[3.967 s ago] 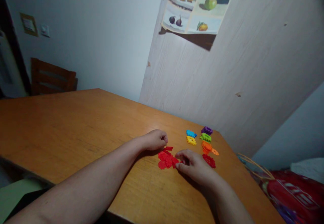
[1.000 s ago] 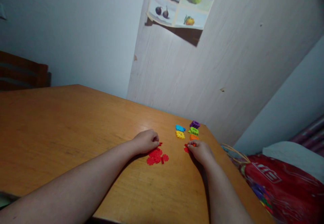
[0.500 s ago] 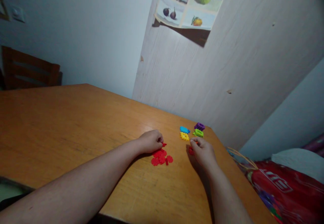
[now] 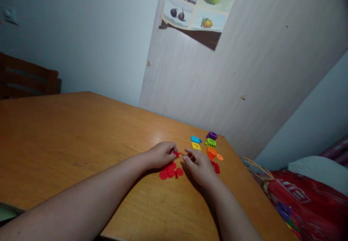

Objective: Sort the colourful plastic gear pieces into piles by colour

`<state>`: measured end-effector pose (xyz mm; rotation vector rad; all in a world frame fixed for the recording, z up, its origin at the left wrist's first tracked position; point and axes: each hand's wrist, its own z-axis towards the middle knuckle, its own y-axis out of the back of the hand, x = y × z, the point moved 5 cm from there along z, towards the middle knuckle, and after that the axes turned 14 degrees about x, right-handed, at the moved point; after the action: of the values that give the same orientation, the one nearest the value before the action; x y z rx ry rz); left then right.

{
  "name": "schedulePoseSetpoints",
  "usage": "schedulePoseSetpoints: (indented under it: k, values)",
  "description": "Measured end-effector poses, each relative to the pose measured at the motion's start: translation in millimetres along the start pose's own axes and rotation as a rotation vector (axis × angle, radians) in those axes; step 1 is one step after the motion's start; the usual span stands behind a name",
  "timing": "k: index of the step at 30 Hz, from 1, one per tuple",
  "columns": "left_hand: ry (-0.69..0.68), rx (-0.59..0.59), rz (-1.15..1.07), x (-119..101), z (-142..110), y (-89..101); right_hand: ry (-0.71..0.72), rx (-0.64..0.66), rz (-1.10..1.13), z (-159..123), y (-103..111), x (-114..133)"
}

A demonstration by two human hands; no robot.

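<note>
My left hand (image 4: 162,155) is closed, pinching a small red plastic piece (image 4: 177,154) that pokes out past the fingertips. Just to its right, my right hand (image 4: 200,166) has thumb and forefinger apart, close to that piece, with nothing visible between them. Below the left hand lies a loose pile of flat red notched discs (image 4: 170,170), some of them overlapping. Partly hidden behind my right hand is a red cluster of joined pieces (image 4: 215,167).
Toward the far right corner of the wooden table (image 4: 108,132) lie small clusters: blue (image 4: 195,139), yellow (image 4: 195,146), purple (image 4: 212,135), green (image 4: 210,142) and orange (image 4: 211,153). A red bag (image 4: 293,190) is beyond the right edge. A chair (image 4: 29,76) stands far left.
My right hand has moved left from beside the red cluster toward my left hand, and its fingers have parted. The orange and red clusters are now uncovered. The view has shifted slightly.
</note>
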<state>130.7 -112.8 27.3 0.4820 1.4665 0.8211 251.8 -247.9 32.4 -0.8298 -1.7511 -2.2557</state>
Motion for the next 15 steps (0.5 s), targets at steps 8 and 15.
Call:
schedulePoseSetpoints:
  k: [8, 15]
  values:
    - [-0.098, 0.035, -0.23, -8.3, -0.8, -13.6, 0.059, 0.136, 0.159, -0.8, -11.8, 14.5]
    - [-0.083, 0.005, -0.357, 3.1, 4.5, -19.4, -0.032, 0.042, 0.191, -0.9, -1.6, -1.4]
